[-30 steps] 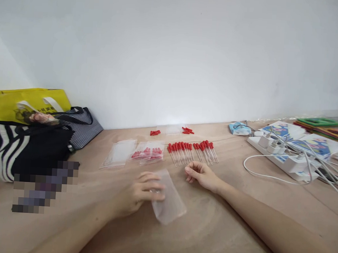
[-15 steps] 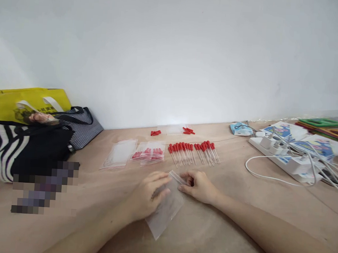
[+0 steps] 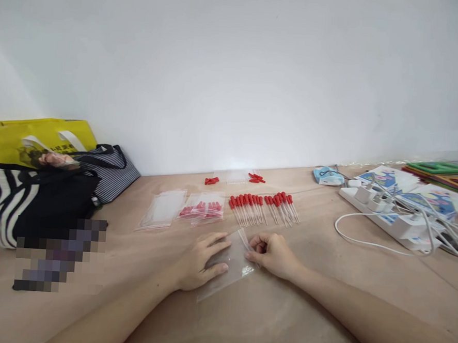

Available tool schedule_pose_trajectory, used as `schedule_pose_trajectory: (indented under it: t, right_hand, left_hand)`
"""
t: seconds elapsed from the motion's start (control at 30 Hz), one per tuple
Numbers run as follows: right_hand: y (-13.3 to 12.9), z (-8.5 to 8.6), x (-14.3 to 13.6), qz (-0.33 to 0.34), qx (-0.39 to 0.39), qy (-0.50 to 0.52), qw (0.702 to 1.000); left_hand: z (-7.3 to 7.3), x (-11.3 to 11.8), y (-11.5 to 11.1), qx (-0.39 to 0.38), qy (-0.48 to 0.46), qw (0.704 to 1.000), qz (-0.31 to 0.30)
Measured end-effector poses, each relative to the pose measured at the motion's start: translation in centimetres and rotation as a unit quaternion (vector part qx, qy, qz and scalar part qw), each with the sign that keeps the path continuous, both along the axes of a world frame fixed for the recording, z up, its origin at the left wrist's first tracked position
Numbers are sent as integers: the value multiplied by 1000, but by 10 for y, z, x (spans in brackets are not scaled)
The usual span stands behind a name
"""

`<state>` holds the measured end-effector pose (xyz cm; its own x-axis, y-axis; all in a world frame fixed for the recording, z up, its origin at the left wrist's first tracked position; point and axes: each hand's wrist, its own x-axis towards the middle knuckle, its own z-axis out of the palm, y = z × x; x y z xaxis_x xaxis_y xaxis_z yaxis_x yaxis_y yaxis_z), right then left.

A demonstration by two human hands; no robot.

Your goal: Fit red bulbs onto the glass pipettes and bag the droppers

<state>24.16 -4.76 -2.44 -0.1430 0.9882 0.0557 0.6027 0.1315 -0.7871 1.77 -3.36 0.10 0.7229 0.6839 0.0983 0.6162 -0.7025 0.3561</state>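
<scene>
A clear zip-lock bag point(image 3: 233, 260) lies slanted on the table between my hands. With thumb and fingertips, my right hand point(image 3: 273, 254) pinches its edge near the seal strip. My left hand point(image 3: 199, 260) rests on the bag's left side, its fingers stretched out and apart. Just beyond the hands are two groups of glass droppers with red bulbs, one on the left point(image 3: 248, 206) and one on the right point(image 3: 283, 206). Zip-lock bags with red bulbs inside point(image 3: 207, 210) lie left of them, beside a stack of flat clear bags point(image 3: 163, 209).
Two small piles of red rubber bulbs, left point(image 3: 212, 181) and right point(image 3: 257, 178), lie near the wall. At right are a power strip point(image 3: 385, 217) with white cables, a blue face mask point(image 3: 328, 176) and printed packets point(image 3: 425, 200). Fabric bags point(image 3: 36, 206) stand at left.
The zip-lock bag has turned, its lower part swinging up and to the right. My left hand has shifted slightly left, with its fingers spread on the bag; the right still pinches the edge.
</scene>
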Motion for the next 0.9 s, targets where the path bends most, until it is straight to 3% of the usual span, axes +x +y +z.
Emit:
schedule_pose_trajectory:
  t: [0.07,0.17,0.27,0.33,0.4,0.47,0.5,0.63,0.77,0.9]
  right_hand:
    - [1,-1,0,4,-4,7,1000]
    - [1,-3,1,0,5,19,1000]
    - [1,-4,1,4,22,18,1000]
    - [0,-4,1,5,32,12,999]
    - [0,-3,1,1,38,7,999]
    - [-1,-2,1,-5,43,0,999]
    - [-1,-1,1,-8,45,-4,999]
    - [-3,0,0,-8,56,-16,998]
    - [-2,2,3,40,98,-29,994]
    - [-1,11,13,176,202,-54,962]
  left_hand:
    - [0,0,2,-4,-52,997,57]
    - [-1,-1,6,-71,-112,981,141]
    - [-1,-3,11,-115,-141,967,176]
    - [1,-4,12,-34,-135,969,203]
    - [3,-3,9,112,-118,960,228]
    - [3,1,3,205,-105,953,197]
    - [1,4,-2,209,-97,960,160]
    - [-6,14,-16,88,-8,995,45]
    - [-9,16,-19,13,49,999,15]
    - [-10,15,-17,-3,12,999,41]
